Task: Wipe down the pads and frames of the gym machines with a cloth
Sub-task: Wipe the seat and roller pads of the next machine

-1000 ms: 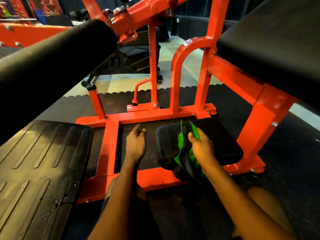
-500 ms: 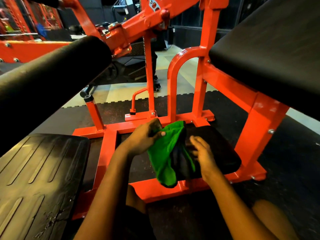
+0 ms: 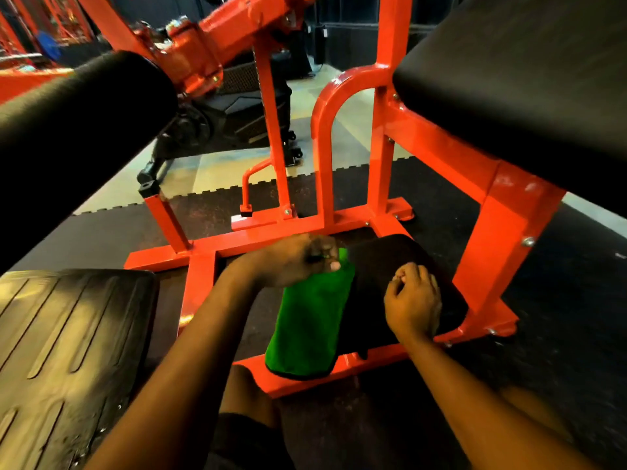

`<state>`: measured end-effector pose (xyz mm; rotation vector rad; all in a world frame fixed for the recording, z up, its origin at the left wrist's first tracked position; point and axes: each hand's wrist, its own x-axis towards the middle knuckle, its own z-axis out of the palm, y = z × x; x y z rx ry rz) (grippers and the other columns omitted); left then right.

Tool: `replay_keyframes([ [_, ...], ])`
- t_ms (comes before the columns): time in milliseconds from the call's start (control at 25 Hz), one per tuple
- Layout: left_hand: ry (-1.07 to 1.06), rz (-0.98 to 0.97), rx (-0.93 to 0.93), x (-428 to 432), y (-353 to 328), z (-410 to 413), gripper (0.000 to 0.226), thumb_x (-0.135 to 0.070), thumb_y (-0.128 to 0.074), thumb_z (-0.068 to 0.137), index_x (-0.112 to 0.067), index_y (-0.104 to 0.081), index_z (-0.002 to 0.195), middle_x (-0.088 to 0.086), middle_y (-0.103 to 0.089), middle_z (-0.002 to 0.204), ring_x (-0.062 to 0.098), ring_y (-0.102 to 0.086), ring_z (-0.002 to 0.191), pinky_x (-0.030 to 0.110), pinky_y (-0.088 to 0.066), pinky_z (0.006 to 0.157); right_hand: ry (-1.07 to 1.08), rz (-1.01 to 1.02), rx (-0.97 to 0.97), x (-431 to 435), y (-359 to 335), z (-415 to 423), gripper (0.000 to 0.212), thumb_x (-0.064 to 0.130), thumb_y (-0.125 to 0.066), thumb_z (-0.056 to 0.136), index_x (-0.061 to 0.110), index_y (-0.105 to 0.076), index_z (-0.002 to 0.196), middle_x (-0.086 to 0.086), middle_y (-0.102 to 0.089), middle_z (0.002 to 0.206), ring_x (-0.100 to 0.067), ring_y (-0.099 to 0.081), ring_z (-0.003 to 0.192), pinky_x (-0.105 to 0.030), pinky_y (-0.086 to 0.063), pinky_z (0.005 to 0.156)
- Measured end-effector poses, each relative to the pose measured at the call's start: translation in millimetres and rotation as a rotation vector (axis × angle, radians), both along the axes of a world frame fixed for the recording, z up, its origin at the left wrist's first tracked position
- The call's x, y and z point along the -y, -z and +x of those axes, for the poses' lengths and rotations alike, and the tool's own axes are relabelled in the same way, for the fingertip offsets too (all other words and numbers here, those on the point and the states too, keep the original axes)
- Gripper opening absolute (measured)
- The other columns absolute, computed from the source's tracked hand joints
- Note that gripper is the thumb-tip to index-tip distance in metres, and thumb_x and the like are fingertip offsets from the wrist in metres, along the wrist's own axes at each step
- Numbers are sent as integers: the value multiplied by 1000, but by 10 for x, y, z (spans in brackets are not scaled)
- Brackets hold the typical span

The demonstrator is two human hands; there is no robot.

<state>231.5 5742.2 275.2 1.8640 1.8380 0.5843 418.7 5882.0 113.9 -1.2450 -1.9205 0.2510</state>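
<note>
The left hand reaches forward with the forearm angled up from the lower left, knuckles up, its grip pinching the top edge of the green cloth between thumb and fingers. The cloth hangs from that pinch, draped down the left edge of the low black pad, and its bottom end lies over the near bar of the orange frame. The right hand lies on the pad's near right part, back of the hand up and fingers curled in toward the thumb; whether its grip holds anything cannot be told. A thick black roller crosses the upper left and hides the floor behind it, and a ribbed footplate sits at the lower left. A large black seat pad overhangs from the upper right.
</note>
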Motion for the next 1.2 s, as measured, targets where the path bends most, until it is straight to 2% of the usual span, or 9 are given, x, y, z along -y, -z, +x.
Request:
replay_keyframes([
  [80, 10, 5, 48, -23, -136, 45, 13, -25, -60, 100, -14, -61, 93, -8, -58, 80, 2, -55, 74, 19, -43, 68, -35, -8, 11, -20, -16, 2, 12, 10, -63, 79, 19, -57, 85, -8, -60, 89, -34, -54, 86, -46, -44, 74],
  [160, -78, 51, -37, -106, -92, -72, 13, -27, -61, 100, -14, -62, 95, -11, -58, 80, -1, -57, 74, 23, -43, 69, -41, -22, 12, 21, -13, 12, 15, 7, -64, 76, 18, -57, 84, -9, -60, 88, -35, -55, 86, -46, -44, 74],
  [240, -323, 47, -235, -191, 187, -131, 22, -32, -61, 99, -15, -63, 113, -2, -62, 100, 14, -62, 100, 34, -47, 82, -38, -18, -12, -7, -21, 18, 16, 6, -65, 75, 17, -57, 84, -9, -60, 88, -36, -55, 85, -46, -45, 73],
  [320, -577, 22, -384, -151, 662, 48, 41, -48, -55, 97, -32, -55, 135, 4, -51, 135, 27, -45, 130, 52, -39, 102, -30, -18, -14, -7, -13, 7, 15, 6, -65, 75, 17, -57, 83, -9, -60, 87, -36, -55, 84, -47, -44, 73],
  [440, -668, -71, -312, 112, 1323, 655, 61, -75, -29, 92, -55, -30, 149, -5, -12, 167, 24, -3, 154, 66, -14, 115, -22, -6, -7, -24, 25, 6, 13, 8, -63, 75, 18, -57, 83, -8, -60, 87, -35, -54, 84, -46, -44, 72],
  [520, -743, -90, -310, 223, 1500, 815, 71, -83, -12, 84, -60, -15, 151, -9, 3, 168, 22, 13, 154, 69, -11, 116, -18, 9, 5, -22, 48, 2, 13, 9, -63, 75, 18, -57, 82, -7, -60, 86, -34, -54, 84, -46, -43, 73],
  [680, -823, -142, -327, -3, 1435, 734, 83, -94, -19, 77, -59, -9, 152, -9, 8, 168, 27, 15, 154, 65, -15, 116, 42, 14, 52, -19, 47, -36, 10, 13, -64, 76, 19, -58, 82, -7, -59, 87, -33, -54, 85, -46, -44, 74],
  [1000, -849, -211, -279, -904, 1298, 41, 55, -62, -27, 100, -53, -17, 154, -1, -3, 169, 39, 0, 153, 66, -9, 117, 48, 16, 33, -38, 57, -45, 4, 22, -54, 78, 20, -57, 80, -6, -57, 86, -34, -54, 84, -46, -42, 72],
  [1200, -793, -260, -288, -373, 1331, 517, 93, -96, -23, 75, -52, -5, 155, -6, 14, 167, 33, 15, 153, 75, -4, 110, 36, -10, 34, -9, 43, -19, 6, 19, -59, 76, 20, -57, 81, -7, -58, 87, -34, -55, 85, -46, -43, 72],
])
